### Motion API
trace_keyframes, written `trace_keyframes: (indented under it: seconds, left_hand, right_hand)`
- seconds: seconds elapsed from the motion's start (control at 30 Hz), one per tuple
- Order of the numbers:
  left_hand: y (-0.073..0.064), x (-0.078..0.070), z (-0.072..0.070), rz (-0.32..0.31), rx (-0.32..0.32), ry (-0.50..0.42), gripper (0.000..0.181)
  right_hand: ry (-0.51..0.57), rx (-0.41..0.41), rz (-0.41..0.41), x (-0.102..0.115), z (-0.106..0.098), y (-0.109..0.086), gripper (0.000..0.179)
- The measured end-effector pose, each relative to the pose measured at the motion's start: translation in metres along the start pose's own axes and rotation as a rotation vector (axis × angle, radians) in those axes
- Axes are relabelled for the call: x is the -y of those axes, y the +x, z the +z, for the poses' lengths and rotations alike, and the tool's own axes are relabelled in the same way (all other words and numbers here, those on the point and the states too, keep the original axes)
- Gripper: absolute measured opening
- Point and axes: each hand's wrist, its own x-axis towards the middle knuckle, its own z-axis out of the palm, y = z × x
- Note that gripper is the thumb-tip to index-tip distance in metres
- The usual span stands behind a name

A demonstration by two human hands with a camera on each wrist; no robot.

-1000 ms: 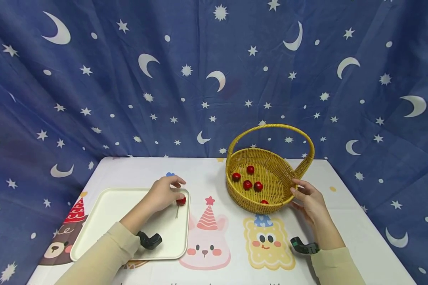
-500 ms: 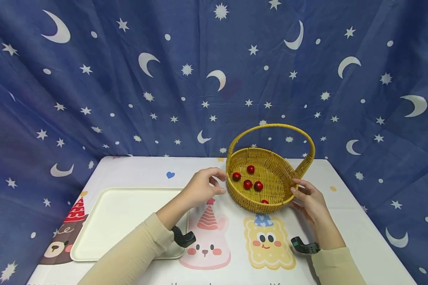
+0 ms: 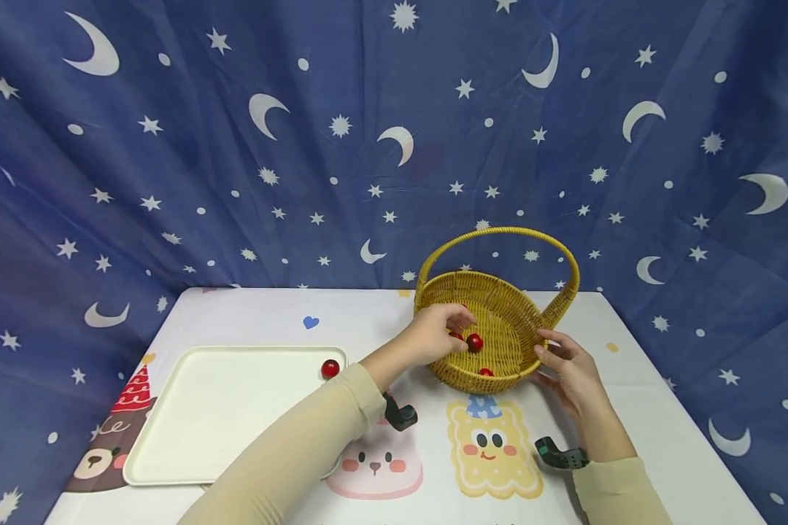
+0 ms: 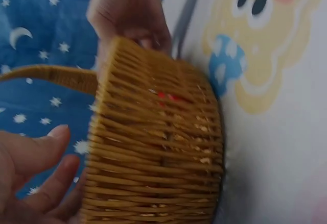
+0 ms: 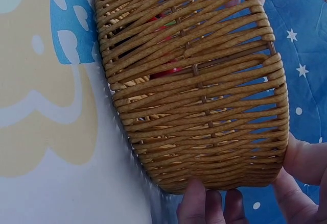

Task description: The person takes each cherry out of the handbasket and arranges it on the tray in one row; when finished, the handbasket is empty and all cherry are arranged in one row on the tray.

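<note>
A yellow-brown wicker basket (image 3: 499,313) with a tall handle stands on the right part of the table. Red cherries lie in it, among them one cherry (image 3: 475,343) in the middle and another by the near wall; others are partly hidden. Over the basket's left side reaches my left hand (image 3: 433,337), thumb and fingers apart beside the cherries, holding nothing. My right hand (image 3: 568,368) grips the right rim, thumb at the top and fingers under the outer wall. One cherry (image 3: 330,369) sits in the cream tray (image 3: 236,415), near its right edge.
A blue curtain (image 3: 341,219) with moons and stars hangs behind the table and at its sides. The white tablecloth (image 3: 433,474) carries cartoon prints between tray and basket. Over the tray's right front corner passes the left sleeve (image 3: 295,452).
My left hand has moved right, from the cherry at the tray's right edge, past the basket's left wall, to inside the basket. The right hand keeps its hold on the rim.
</note>
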Motion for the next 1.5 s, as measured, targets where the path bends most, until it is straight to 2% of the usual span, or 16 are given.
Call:
trace_keyframes:
  seconds: [0.23,0.43,0.6,0.73,0.93,1.07,1.2,1.4,1.5]
  left_hand:
    - [0.030,0.006,0.007,0.001,0.113,0.100,0.048]
    - [0.042,0.011,0.011,-0.022,0.182,0.119,0.055]
    - [0.048,0.015,0.015,-0.017,0.242,0.192,0.053]
    - [0.049,0.017,0.017,-0.025,0.257,0.260,0.049]
    - [0.056,0.016,0.025,0.029,0.287,0.406,0.041]
    - [0.058,0.017,0.031,0.015,0.291,0.456,0.044]
    - [0.057,0.018,0.035,0.002,0.290,0.485,0.045]
    - [0.053,0.013,0.034,0.006,0.300,0.496,0.030]
    - [0.050,0.010,0.032,0.022,0.267,0.514,0.026]
  right_hand:
    - [0.000,0.008,-0.022,0.003,-0.002,-0.001,0.047]
    - [0.006,0.006,-0.013,0.002,0.001,-0.002,0.048]
    - [0.017,-0.003,-0.008,0.001,0.005,-0.002,0.048]
    - [0.008,0.010,-0.016,0.001,0.007,-0.002,0.049]
    - [-0.011,0.005,-0.027,0.001,0.003,-0.002,0.051]
    - [-0.015,-0.006,-0.019,0.001,0.002,-0.002,0.051]
    - [-0.009,-0.009,-0.019,0.000,0.002,-0.002,0.049]
    - [-0.006,-0.005,-0.016,0.000,0.001,-0.001,0.049]
    - [-0.004,-0.004,-0.013,0.000,0.001,-0.001,0.050]
